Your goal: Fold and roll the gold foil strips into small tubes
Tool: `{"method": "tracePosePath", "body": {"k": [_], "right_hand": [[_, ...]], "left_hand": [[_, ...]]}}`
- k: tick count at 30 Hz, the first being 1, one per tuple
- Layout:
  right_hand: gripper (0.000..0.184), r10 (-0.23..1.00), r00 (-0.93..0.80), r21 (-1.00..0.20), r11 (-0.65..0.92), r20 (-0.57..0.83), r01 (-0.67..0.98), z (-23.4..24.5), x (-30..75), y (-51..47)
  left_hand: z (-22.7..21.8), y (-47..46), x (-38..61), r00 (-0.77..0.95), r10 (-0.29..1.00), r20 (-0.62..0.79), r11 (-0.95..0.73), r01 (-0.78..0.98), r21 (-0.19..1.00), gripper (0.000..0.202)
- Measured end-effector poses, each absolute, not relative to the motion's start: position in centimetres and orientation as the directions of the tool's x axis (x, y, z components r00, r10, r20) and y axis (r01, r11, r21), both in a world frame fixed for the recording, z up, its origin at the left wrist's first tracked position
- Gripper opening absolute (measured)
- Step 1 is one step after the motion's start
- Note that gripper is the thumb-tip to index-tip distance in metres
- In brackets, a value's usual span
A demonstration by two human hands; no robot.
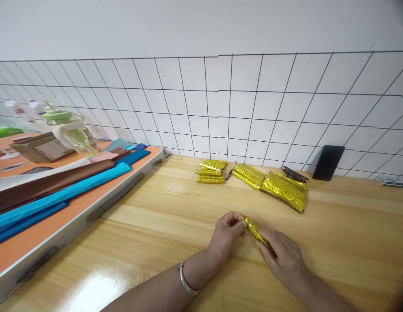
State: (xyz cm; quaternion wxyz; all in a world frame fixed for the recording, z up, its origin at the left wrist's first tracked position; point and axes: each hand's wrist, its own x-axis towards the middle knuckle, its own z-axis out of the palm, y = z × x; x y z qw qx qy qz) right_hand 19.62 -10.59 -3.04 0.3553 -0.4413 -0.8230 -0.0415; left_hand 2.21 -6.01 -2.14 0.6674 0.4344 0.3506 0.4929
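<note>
A narrow folded strip of gold foil paper [254, 229] is held between my two hands, slanting down to the right above the wooden table. My left hand [227, 234], with a silver bangle at the wrist, pinches its upper left end between thumb and fingers. Around its lower right end my right hand [283, 255] is closed, thumb below and fingers on top. Beyond the hands lie a pile of narrow folded gold strips [211, 172], a flat gold foil piece [249, 175] and a wider stack of gold foil sheets [285, 190].
A pen [230, 171] lies between the gold piles. A dark hair clip [295, 173] and a black phone [328, 162] are near the tiled wall. At left, a raised orange board [100, 190] carries blue and brown paper rolls, a cardboard box [41, 147] and a green-lidded bottle [71, 130].
</note>
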Motion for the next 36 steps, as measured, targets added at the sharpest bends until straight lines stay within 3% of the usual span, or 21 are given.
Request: {"method": "tracePosePath", "body": {"k": [14,26,36], "right_hand": [[0.019,0.771,-0.259,-0.354,0.527,0.582,0.773,-3.47,19.68,-10.20],[0.025,0.666,-0.363,-0.183,0.602,0.652,0.777,-2.90,19.57,-10.46],[0.026,0.677,-0.387,-0.127,0.578,0.626,0.806,-3.02,19.78,-10.37]], "left_hand": [[-1.74,-6.17,2.45,0.255,0.964,-0.080,0.176,-0.382,0.907,0.024],[-2.20,-5.94,2.52,0.237,0.966,-0.104,0.194,-0.395,0.898,0.024],[-2.08,-6.43,2.41,0.279,0.952,-0.127,0.257,-0.499,0.828,0.028]]}}
